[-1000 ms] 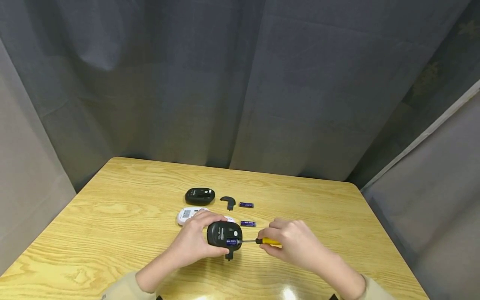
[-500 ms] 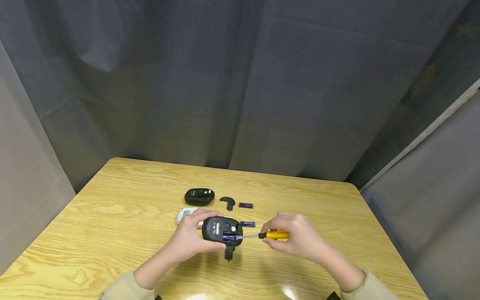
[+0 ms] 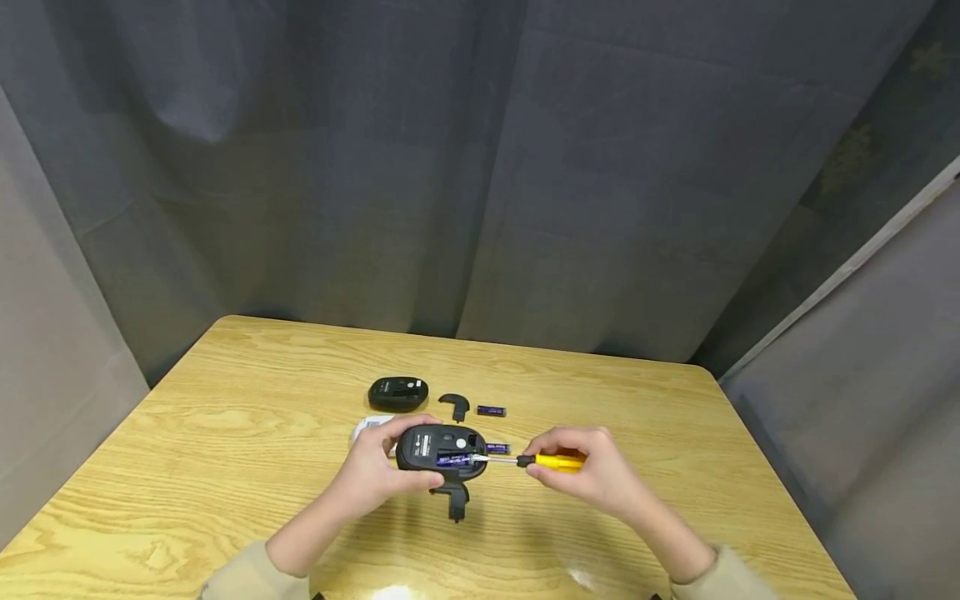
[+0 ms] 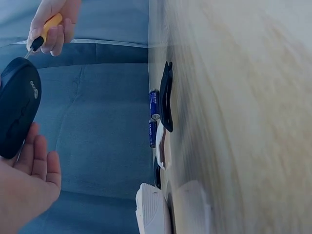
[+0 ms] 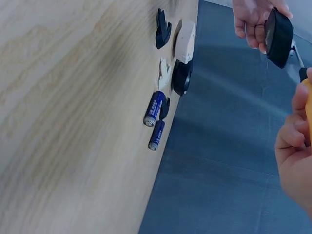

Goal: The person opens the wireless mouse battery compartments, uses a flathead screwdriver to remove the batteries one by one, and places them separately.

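Observation:
My left hand (image 3: 371, 471) grips a black computer mouse (image 3: 411, 447) above the table, its underside facing up. A purple battery (image 3: 452, 460) sits in the mouse's uncovered battery slot. In my right hand (image 3: 603, 475) I hold a screwdriver (image 3: 561, 462) by its yellow handle, and its metal tip touches or nearly touches the right end of that battery. The left wrist view shows the same mouse (image 4: 19, 105) from its rounded side, with the screwdriver tip hidden behind its edge. Below the mouse, a black battery cover (image 3: 455, 498) lies on the table.
Farther back on the wooden table (image 3: 262, 467) lies another black mouse (image 3: 398, 393), with a black cover (image 3: 456, 405) and a loose battery (image 3: 491, 411) beside it. A white mouse (image 3: 367, 425) and a second loose battery (image 3: 498, 448) are partly hidden behind the held mouse.
The held mouse has moved left and slightly away from the body, uncovering more of the black cover below. The screwdriver has followed at the battery's end, and the battery looks slightly more tilted.

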The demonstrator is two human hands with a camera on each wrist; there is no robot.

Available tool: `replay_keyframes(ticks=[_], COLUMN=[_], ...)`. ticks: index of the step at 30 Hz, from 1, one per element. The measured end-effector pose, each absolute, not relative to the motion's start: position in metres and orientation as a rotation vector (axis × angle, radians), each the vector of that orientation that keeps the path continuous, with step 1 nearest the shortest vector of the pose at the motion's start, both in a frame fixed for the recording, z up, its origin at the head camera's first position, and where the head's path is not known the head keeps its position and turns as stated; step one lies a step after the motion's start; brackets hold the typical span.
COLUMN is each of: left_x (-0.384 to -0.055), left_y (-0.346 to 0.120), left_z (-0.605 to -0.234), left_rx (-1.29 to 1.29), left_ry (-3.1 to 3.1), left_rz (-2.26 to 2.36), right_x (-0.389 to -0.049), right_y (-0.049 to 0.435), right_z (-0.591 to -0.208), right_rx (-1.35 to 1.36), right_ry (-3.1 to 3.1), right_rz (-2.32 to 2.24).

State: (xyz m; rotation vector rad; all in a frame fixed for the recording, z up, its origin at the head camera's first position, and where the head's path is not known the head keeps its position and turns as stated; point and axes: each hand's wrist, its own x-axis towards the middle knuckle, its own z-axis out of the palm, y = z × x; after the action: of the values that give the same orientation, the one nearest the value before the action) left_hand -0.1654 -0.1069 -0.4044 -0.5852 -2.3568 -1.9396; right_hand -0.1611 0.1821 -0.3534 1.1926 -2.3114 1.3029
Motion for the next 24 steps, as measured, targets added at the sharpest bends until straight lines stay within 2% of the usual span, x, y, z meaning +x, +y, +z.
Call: replay_keyframes(ticks=[10, 24], left_x=[-0.164, -0.163], left_y=[-0.106, -0.099], left_z=[-0.407, -0.408], left_rx=[-0.586, -0.552], left_ry=[-2.287, -2.136], left_rz=[-2.033, -2.256], right_x=[-0.171, -0.170], right_y=[0.188, 0.181], right_z=[-0.384, -0.391], right_rx=[0.984, 0.876], right_ry=[-2.419, -2.332], right_rz=[1.593, 1.768])
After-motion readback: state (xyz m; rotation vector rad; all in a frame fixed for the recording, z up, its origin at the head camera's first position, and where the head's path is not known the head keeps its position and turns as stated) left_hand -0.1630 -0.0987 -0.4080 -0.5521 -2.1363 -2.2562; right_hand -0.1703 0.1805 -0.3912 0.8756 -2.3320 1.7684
